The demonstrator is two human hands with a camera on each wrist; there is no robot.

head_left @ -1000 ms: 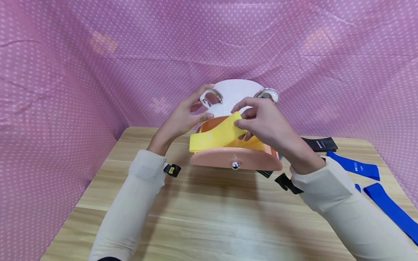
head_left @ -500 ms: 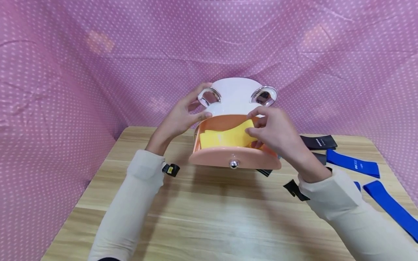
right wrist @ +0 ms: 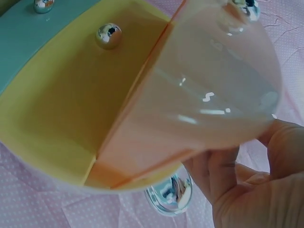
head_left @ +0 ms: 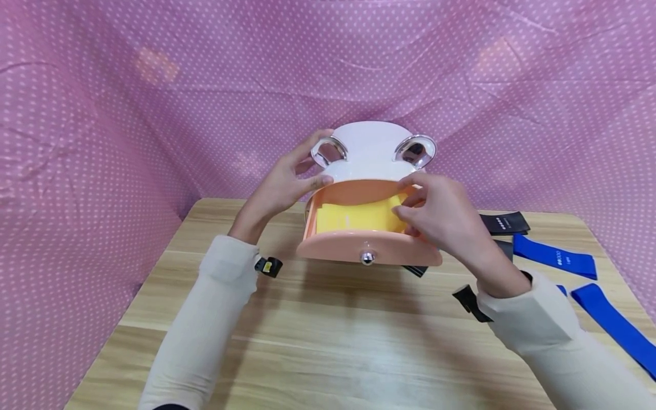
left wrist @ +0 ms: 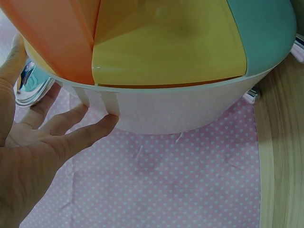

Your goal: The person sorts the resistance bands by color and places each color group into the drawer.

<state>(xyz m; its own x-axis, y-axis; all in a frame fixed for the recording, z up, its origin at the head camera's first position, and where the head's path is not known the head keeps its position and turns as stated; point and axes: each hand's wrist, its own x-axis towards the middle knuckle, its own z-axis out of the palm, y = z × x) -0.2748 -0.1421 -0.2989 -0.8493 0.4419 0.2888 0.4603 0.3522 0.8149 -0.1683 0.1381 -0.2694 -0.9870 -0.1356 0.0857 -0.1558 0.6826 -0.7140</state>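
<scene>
A white drawer organizer [head_left: 371, 142] with chrome rings stands at the table's back; its pink top drawer [head_left: 333, 249] is pulled out. Inside lies a folded yellow resistance band [head_left: 356, 217]. My right hand [head_left: 443, 208] reaches into the drawer's right side, pinching the band's right end between thumb and fingers. With thumb in front and fingers behind, my left hand [head_left: 287, 179] grips the organizer's left side. Fingertips [left wrist: 111, 119] press its white shell in the left wrist view. From the right wrist, the drawer front hides the band.
Blue resistance bands [head_left: 556, 257] and black bands [head_left: 504, 223] lie on the wooden table [head_left: 328, 341] to the right. A yellow drawer [right wrist: 71, 90] and a teal drawer [right wrist: 23, 33] sit below the pink one. A pink dotted cloth [head_left: 256, 68] hangs behind.
The yellow band has gone from sticking up over the drawer front to lying inside the drawer. My right hand has moved right and slightly down with its end; the left stays put.
</scene>
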